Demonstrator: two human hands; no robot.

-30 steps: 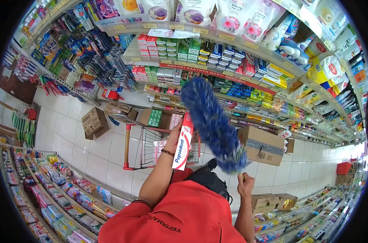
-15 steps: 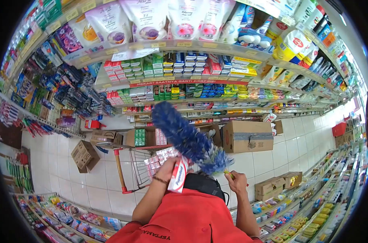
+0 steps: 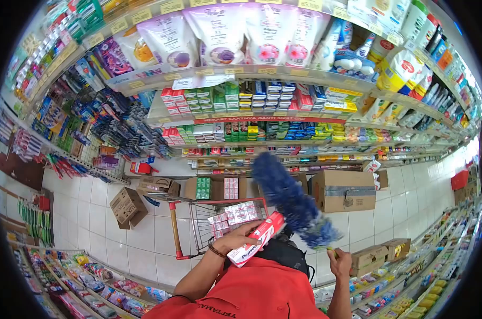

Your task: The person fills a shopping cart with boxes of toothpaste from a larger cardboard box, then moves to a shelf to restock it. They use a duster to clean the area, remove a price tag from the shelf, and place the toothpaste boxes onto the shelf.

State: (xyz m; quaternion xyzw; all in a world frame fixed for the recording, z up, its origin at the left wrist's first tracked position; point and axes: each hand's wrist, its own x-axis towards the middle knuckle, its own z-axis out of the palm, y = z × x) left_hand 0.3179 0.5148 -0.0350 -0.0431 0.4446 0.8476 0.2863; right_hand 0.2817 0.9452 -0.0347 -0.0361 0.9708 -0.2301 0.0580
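Note:
My left hand [image 3: 234, 240] is closed around a red and white toothpaste box [image 3: 268, 228], which tilts in front of my chest with its upper end near the duster. In my right hand [image 3: 340, 262], the short handle of a blue feather duster [image 3: 291, 199] is gripped low at the right. Its fluffy head slants up and left toward the shelves. Just beyond my left hand is a shopping cart [image 3: 173, 226] carrying several pink and white toothpaste boxes [image 3: 241, 212]. The duster hides part of the floor and cartons behind it.
Ahead, a shelf [image 3: 262, 117] holds stacked toothpaste boxes below large refill pouches [image 3: 217, 37]. Cardboard cartons stand on the tiled floor, including a large carton [image 3: 343, 190] at right and a smaller carton [image 3: 128, 207] at left. Hanging toothbrushes [image 3: 118, 119] fill the left rack.
The toothpaste box has turned from nearly upright to a slant, so more of its face shows. The view has shifted, and the duster sits farther right and lower, still in my right hand.

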